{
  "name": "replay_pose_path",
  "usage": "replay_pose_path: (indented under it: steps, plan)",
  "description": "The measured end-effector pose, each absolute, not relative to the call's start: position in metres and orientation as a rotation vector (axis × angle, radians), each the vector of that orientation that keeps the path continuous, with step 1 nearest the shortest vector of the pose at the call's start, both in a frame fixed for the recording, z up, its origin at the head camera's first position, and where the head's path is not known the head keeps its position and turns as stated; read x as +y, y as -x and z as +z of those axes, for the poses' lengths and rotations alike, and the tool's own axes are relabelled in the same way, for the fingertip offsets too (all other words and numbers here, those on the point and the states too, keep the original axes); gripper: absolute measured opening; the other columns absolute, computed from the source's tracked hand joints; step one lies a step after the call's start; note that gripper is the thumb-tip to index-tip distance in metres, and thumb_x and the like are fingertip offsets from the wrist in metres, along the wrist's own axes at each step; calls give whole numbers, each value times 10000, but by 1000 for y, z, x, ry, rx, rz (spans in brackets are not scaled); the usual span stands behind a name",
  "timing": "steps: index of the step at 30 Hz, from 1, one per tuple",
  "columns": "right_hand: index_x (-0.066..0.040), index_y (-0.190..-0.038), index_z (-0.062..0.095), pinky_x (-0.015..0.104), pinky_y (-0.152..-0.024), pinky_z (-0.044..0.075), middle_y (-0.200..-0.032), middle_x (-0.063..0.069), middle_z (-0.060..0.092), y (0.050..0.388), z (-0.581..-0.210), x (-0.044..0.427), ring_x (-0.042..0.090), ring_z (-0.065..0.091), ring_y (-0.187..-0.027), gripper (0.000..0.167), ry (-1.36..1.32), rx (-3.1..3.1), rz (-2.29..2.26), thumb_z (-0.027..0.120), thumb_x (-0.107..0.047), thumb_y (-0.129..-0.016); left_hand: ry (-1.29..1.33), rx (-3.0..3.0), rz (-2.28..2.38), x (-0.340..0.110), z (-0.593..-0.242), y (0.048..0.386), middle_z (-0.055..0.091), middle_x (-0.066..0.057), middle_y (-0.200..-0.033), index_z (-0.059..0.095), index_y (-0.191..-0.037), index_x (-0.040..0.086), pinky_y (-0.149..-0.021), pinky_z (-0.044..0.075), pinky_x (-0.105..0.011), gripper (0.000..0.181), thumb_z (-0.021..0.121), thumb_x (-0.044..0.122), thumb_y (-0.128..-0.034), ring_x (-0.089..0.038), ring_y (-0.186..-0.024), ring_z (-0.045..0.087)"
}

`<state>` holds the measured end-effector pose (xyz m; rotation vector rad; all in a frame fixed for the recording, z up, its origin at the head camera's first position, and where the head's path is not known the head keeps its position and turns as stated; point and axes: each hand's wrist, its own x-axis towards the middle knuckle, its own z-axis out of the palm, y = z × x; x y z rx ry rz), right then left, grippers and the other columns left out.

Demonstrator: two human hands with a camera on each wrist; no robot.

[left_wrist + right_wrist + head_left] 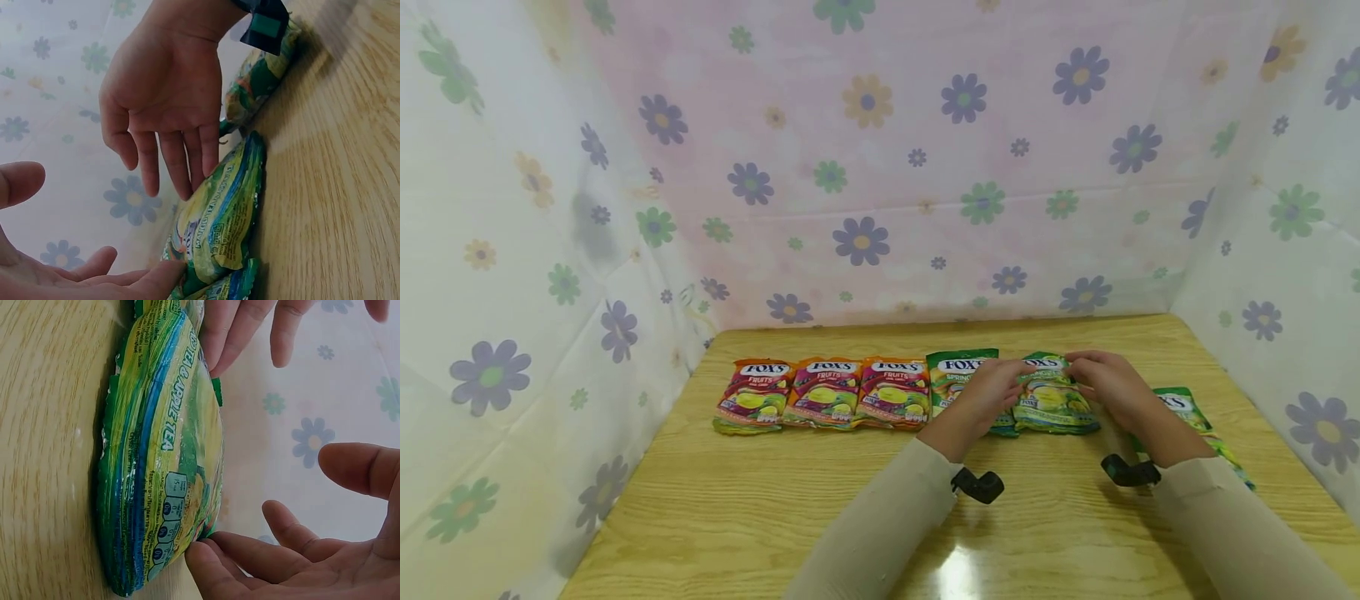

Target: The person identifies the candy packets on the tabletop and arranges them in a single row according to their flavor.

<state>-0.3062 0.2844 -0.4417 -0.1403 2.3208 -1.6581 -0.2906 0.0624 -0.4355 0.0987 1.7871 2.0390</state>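
A green FOX'S candy bag lies face up on the table between my two hands. My left hand is at its left edge, fingers extended and the fingertips touching the bag in the left wrist view. On the other side, my right hand has its fingertips against the bag's right edge; the right wrist view shows them relaxed beside the bag, thumb apart. Another green candy bag adjoins it on the left, partly hidden by my left hand. A third green bag lies to the right, partly behind my right arm.
Several candy bags stand in a row on the wooden table; the orange-and-purple ones, such as the leftmost bag, are on the left. Flower-patterned cloth encloses the back and both sides. Each wrist wears a black camera mount.
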Motion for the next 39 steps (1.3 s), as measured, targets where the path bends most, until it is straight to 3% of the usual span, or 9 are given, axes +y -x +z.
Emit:
replay_pose_path:
  steps: [15,23,25,27,29,30,33,35,39]
  plan:
    - [83,-1590,262,614,-1224,292,-1666,327,182,305,-440,285,501,199,-1543,629,126,2306,-1663,428,-278,-1103,-43,1737,2076,64,-437,293,412,-208,-1609,524,-1496,42,-1239,332,-531,569,652,287,-999,-395,-1509,383]
    - [66,-1600,254,609,-1193,343,-1662,314,210,301,-433,294,511,247,-1521,641,162,2345,-1622,384,-342,-1123,-72,1753,2087,66,-435,289,394,-182,-1623,615,-1408,58,-1236,344,-509,440,608,292,-1035,-362,-1512,384]
    - [64,-1598,265,602,-1177,370,-1660,309,225,300,-430,299,511,272,-1510,644,195,2366,-1603,366,-367,-1130,-91,1772,2084,69,-434,287,511,-145,-1511,604,-1404,51,-1209,392,-481,433,599,290,-1043,-323,-1426,494]
    - [63,-1592,281,579,-1157,410,-1651,307,254,298,-427,305,507,306,-1495,649,226,2393,-1579,355,-389,-1133,-112,1781,2082,72,-433,284,608,-80,-1259,598,-1397,37,-1112,461,-430,418,583,275,-1053,-243,-1180,605]
    - [66,-1588,288,541,-1127,461,-1638,314,282,296,-425,311,508,338,-1478,654,253,2424,-1549,342,-403,-1136,-146,1769,2072,76,-432,281,543,-20,-980,615,-1366,33,-935,452,-376,378,556,258,-1067,-165,-883,525]
    - [68,-1586,290,519,-1114,482,-1632,317,294,295,-424,315,509,350,-1470,655,261,2435,-1540,338,-405,-1136,-157,1760,2074,78,-432,279,521,3,-959,605,-1377,28,-932,454,-375,386,556,253,-1067,-151,-880,521]
    - [73,-1582,296,430,-1060,544,-1616,326,321,292,-422,325,506,379,-1454,659,270,2468,-1513,328,-412,-1137,-166,1712,2108,84,-430,273,616,-35,-1124,574,-1415,7,-1042,490,-419,428,570,240,-1056,-233,-1064,637]
    - [78,-1578,298,373,-1026,568,-1609,333,329,288,-422,332,488,408,-1441,658,273,2482,-1506,319,-411,-1139,-162,1693,2120,89,-430,269,595,-102,-1376,551,-1433,-1,-1181,420,-510,467,592,248,-1040,-358,-1358,553]
    - [89,-1559,327,247,-941,584,-1555,263,452,280,-422,348,140,618,-1274,640,287,2527,-1494,307,-397,-1142,-167,1669,2112,103,-431,261,556,-143,-1485,623,-1365,-1,-1196,392,-544,397,560,237,-1054,-412,-1443,466]
